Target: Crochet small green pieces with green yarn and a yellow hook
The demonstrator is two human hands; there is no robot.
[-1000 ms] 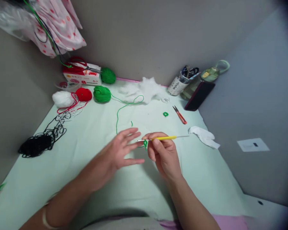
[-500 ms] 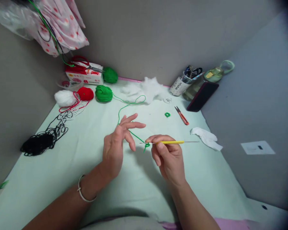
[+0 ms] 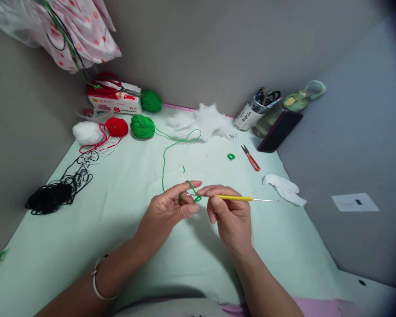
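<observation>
The right hand [image 3: 232, 220] has thumb and fingers closed on the yellow handle of the hook [image 3: 234, 197], which lies nearly level over the table [image 3: 119, 237], its working end pointing left. At that end of the hook hangs a small green piece [image 3: 197, 199], between the two hands. The left hand [image 3: 165, 211] is just left of the hook, index finger stretched out with green yarn [image 3: 164, 167] looped over it; thumb and middle finger are close to the piece, but whether they pinch it I cannot tell. The yarn leads back to a green ball [image 3: 142, 127] beyond the hook and to its left. Straight beyond the hook are a short green scrap [image 3: 184, 169] and, farther off, white stuffing [image 3: 207, 121]. A green ring [image 3: 231, 156] lies beyond the hook's handle, with the snips [image 3: 251, 158] just right of it. A tissue [image 3: 284, 189] is right of the hook, near its thin rear end. Black yarn [image 3: 51, 198] is heaped well to the hook's left.
</observation>
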